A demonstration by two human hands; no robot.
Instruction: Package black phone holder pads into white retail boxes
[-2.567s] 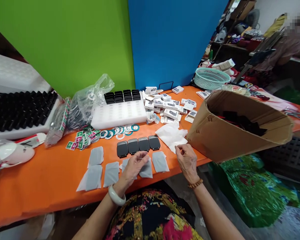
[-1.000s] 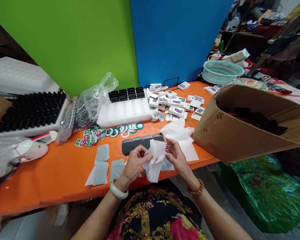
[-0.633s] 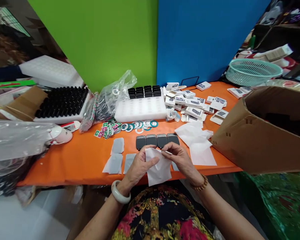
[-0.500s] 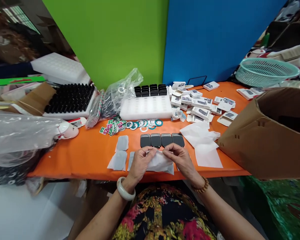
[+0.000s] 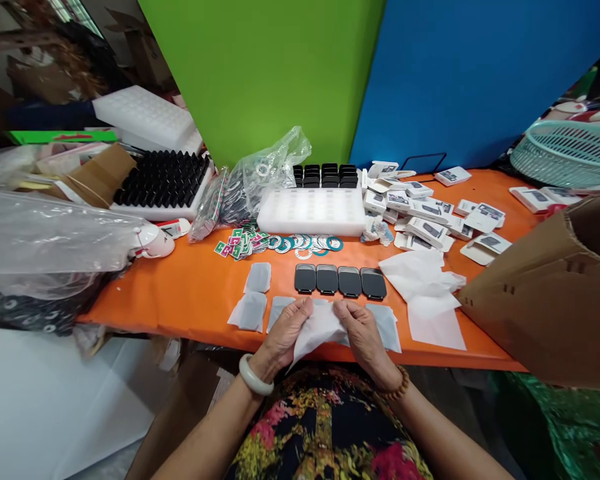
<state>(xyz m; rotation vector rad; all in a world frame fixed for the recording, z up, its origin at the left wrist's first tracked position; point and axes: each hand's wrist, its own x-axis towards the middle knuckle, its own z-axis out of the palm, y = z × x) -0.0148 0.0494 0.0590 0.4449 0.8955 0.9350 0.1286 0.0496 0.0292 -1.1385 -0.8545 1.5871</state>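
Between my two hands hangs a thin white paper bag (image 5: 316, 329). My left hand (image 5: 286, 329) pinches its left upper edge, and my right hand (image 5: 361, 331) grips the right one. Whether anything is inside the bag cannot be made out. Just beyond my fingers, four-cornered black devices with rounded corners (image 5: 327, 280) lie side by side in a row. Pale sleeves with dark flat shapes showing through, such as a sleeve (image 5: 251, 311), lie left of my hands. Another sleeve (image 5: 387, 328) lies to the right, and others are partly hidden under my hands.
White sheets (image 5: 433, 300) lie at right beside a cardboard box (image 5: 540, 300). Behind are small white boxes (image 5: 425, 230), a white foam tray (image 5: 310, 212), ring stickers (image 5: 305, 245) and square labels (image 5: 240, 243). A black-filled tray (image 5: 163, 180) stands left, a turquoise basket (image 5: 570, 153) right.
The white bag has come nearer my body and now hangs down toward the table's front edge. My hands have drawn back from the black devices. The whole view has shifted slightly.
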